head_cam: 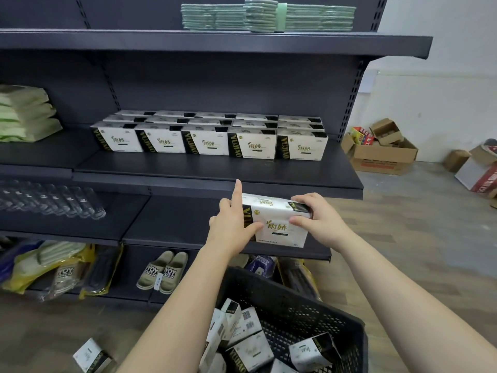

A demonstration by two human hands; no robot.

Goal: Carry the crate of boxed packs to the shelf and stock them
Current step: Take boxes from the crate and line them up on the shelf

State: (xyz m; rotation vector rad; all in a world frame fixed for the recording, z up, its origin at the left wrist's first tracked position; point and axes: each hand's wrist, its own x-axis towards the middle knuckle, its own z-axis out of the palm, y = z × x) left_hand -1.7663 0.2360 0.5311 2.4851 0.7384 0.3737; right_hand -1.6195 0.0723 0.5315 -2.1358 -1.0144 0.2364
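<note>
**Shop corner with dark shelving**

Dark grey metal shelving [215,44] fills the view from nine to one o'clock, its perforated upright [352,95] at two. A white wall [443,49] rises behind at two o'clock. Wood-look plank flooring [419,238] spreads from three to five o'clock. Open cardboard boxes [382,154] sit against the wall at three. Lighting is even and soft.

You have one white pack [279,224] with a black band and gold lettering held upright, just in front of the shelf [215,172] and below its front edge. On that shelf, matching packs [209,142] stand in neat rows, faces forward. Below the shelf, the black mesh crate [304,310] holds more packs [250,343] tumbled at angles.
</note>
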